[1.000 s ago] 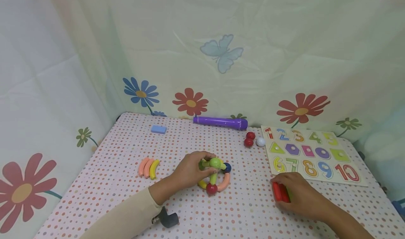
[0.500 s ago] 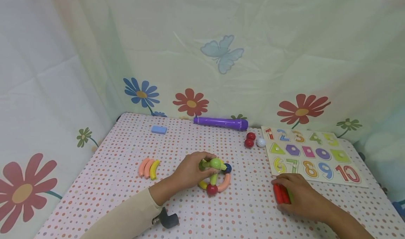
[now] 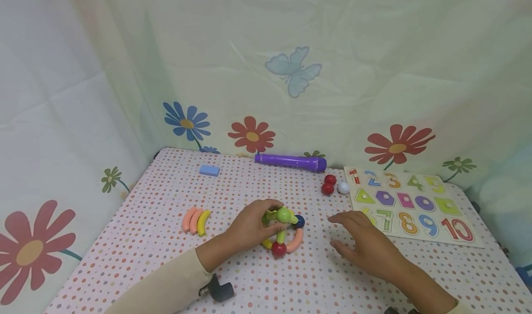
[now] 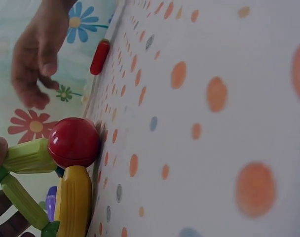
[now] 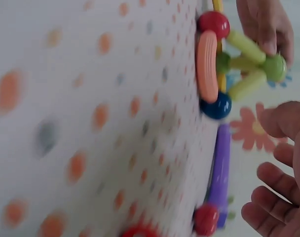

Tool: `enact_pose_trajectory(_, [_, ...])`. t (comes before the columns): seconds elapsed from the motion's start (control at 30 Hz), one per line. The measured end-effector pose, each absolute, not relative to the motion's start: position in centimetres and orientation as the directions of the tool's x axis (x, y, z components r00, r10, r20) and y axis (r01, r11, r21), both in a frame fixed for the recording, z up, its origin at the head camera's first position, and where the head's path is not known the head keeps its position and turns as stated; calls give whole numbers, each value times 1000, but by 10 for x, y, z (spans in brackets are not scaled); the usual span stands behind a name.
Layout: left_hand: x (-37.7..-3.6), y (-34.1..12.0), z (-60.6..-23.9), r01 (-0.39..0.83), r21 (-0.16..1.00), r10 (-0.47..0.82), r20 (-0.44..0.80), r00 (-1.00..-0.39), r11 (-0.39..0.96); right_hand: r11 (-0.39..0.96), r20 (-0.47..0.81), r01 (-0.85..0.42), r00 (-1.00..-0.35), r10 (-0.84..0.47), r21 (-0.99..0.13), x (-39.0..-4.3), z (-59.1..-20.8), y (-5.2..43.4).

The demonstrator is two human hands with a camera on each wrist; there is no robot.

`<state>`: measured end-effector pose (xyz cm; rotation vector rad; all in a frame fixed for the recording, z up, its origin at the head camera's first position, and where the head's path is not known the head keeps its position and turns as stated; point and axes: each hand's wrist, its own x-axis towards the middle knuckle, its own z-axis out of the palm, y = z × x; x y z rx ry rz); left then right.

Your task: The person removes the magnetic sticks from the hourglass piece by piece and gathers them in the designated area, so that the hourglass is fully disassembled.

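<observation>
In the head view my left hand (image 3: 251, 224) grips the upper part of a magnetic stick-and-ball toy frame (image 3: 281, 236). Light-green sticks slope from its green top ball (image 3: 283, 214) to a ring of curved yellow and pink sticks. A red ball (image 3: 279, 249) and a dark-blue ball (image 3: 299, 221) sit on that ring; a green ball (image 4: 50, 229) shows in the left wrist view. My right hand (image 3: 370, 247) hovers right of the frame, fingers spread, holding nothing. Beyond it a red stick (image 4: 99, 57) lies on the table in the left wrist view; the right hand hides it from the head view.
Loose curved sticks (image 3: 196, 221) lie at left. Behind are a blue block (image 3: 209, 170) and a purple toy microphone (image 3: 291, 162). Two red balls (image 3: 328, 188) and a white ball (image 3: 343, 187) sit near the number puzzle board (image 3: 396, 196) at right.
My right hand has let go of the red and green sticks, opened its fingers and moved left toward the toy frame. The left hand keeps its hold in the same place.
</observation>
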<state>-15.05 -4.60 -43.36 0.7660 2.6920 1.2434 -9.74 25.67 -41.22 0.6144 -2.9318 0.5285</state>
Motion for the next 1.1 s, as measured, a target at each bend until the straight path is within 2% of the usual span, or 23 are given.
enact_pose_trajectory(0.13, [-148,-48,-435,402,729,464,130,-876,555,843,201,-425,-904,-377,-328,-104,-408,233])
enact_pose_trajectory(0.33, [-145,-50,-437,501,624,513,181,-839,600,798,254,-482,-875,-413,-362,-112,-403,204])
enact_pose_trajectory(0.6, [-144,-49,-438,538,574,535,195,-822,617,761,209,-522,-853,-479,-386,-124,-401,175])
enact_pose_trajectory(0.83, [-146,-47,-442,639,499,592,274,-758,586,701,242,-584,-810,-534,-408,-128,-399,165])
enact_pose_trajectory(1.1, [-144,-46,-441,613,509,575,255,-777,603,706,233,-573,-817,-527,-416,-131,-399,161])
